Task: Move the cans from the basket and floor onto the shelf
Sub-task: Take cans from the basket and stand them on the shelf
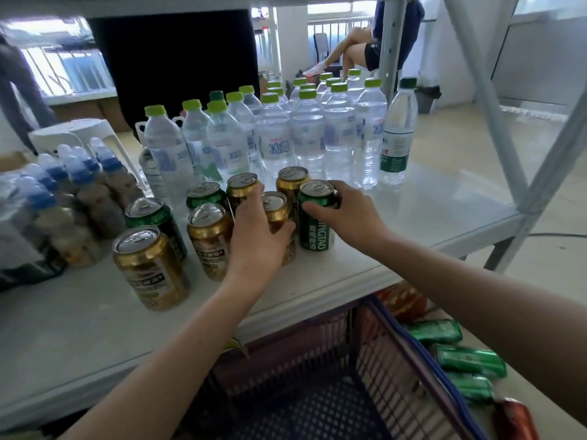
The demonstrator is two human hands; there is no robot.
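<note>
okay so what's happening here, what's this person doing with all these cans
A person is stocking drink cans onto a white shelf. The left hand wraps a gold can and the right hand holds a green can, both standing on the shelf among other upright cans, in front of water bottles. Below, the basket looks empty as far as it shows, and green cans lie on the floor beside it.
</note>
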